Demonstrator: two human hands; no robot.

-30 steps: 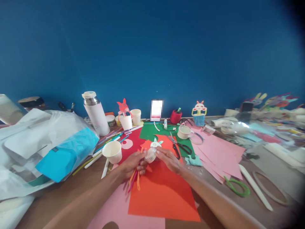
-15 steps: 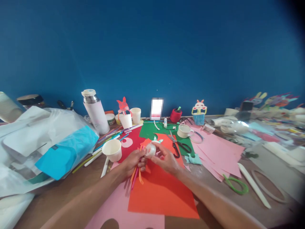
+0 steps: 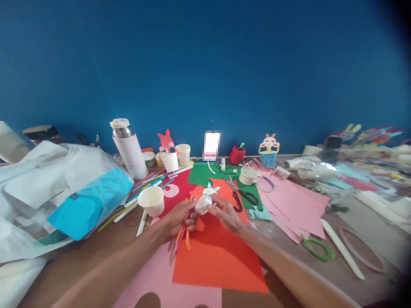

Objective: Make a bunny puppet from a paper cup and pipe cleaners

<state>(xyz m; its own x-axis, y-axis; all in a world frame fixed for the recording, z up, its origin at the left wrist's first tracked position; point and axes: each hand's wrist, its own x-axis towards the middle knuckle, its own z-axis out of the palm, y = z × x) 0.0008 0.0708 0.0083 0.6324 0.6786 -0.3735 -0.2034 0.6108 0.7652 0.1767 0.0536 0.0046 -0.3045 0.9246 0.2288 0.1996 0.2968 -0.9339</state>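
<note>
My left hand (image 3: 180, 217) holds several thin paper strips (image 3: 183, 234), orange and pink, that hang down over the orange sheet (image 3: 218, 256). Its fingertips also touch a small white roll of tape (image 3: 203, 204). My right hand (image 3: 224, 213) grips the same roll from the right side. Just behind the roll lies a small paper bunny cut-out (image 3: 211, 188) with teal ears. Both hands hover low above the orange sheet, in the middle of the table.
A white paper cup (image 3: 151, 200) stands left of my hands, black scissors (image 3: 241, 196) to the right on green paper. Pink sheets (image 3: 289, 203), a green loop (image 3: 316, 248), a white flask (image 3: 129, 149), a plastic bag (image 3: 58, 192) and pens crowd the brown table.
The tape roll has turned slightly between my fingers and my right hand's fingers have shifted on it. The hands stay in the same place.
</note>
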